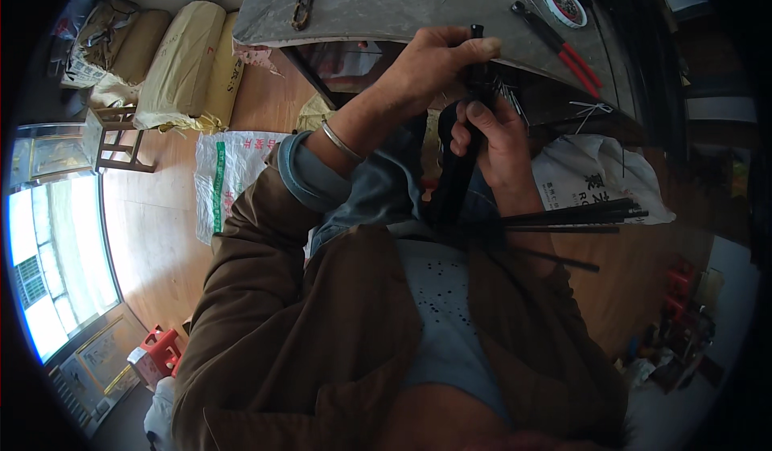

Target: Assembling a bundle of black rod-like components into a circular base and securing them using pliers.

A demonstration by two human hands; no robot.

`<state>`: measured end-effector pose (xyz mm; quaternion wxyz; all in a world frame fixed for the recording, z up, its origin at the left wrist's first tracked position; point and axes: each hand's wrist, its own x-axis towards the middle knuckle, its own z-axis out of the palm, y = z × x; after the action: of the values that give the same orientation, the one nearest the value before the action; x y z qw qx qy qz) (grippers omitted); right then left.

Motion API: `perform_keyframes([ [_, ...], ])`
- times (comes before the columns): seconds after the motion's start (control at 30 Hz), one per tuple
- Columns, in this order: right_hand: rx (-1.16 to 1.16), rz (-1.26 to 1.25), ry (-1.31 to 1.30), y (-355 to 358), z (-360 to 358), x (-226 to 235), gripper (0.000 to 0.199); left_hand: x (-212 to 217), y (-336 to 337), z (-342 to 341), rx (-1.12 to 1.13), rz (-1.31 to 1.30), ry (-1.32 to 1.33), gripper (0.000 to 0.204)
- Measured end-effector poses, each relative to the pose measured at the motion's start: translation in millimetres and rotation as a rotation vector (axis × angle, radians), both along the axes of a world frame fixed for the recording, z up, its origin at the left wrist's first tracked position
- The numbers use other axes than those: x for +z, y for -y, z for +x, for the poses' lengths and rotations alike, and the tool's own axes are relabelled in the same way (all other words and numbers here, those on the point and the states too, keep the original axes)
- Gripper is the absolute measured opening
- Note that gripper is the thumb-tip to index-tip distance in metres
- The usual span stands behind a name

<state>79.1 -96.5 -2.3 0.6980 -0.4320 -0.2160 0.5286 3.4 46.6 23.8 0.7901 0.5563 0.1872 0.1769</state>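
Note:
A dark, black bundle of long strips [460,179] runs from the worktable's near edge down to my lap. My left hand [438,58] is closed on its upper end, the thumb laid across just below the black tip [477,31]. Lower down, my right hand [500,141] wraps round the same bundle, thumb on top. Several loose black strip ends [575,215] fan out to the right over my right forearm. Thin metal wires [511,101] show behind my right hand. How the strips are joined is too dark to make out.
On the grey worktable [386,8] lie small snips [302,2], red-handled pliers [563,49] and a round white dish [565,7] of small bits. A white sack [591,169] is at right. Wrapped rolls [186,61] and a wooden stool [121,141] stand left.

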Motion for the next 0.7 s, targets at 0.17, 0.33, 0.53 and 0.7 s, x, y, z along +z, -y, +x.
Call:
perform_keyframes([
  [0.17, -0.012, -0.026, -0.038, 1.4, -0.3, -1.4, 0.02, 3.1, 0.5, 0.0, 0.02, -0.026, 0.056, 0.04],
  [0.33, -0.086, -0.039, 0.013, 1.6, 0.5, -0.9, 0.018, 1.4, -5.1, -22.9, -0.106, 0.308, -0.09, 0.039],
  [0.53, -0.117, -0.027, 0.265, 4.9, 2.9, 3.6, 0.023, -3.3, 16.3, -28.4, -0.011, 0.204, -0.144, 0.035],
  [0.7, 0.026, -0.172, 0.667, 10.9, 22.5, 15.0, 0.022, 0.4, 28.8, -34.7, 0.041, 0.174, -0.07, 0.035],
])
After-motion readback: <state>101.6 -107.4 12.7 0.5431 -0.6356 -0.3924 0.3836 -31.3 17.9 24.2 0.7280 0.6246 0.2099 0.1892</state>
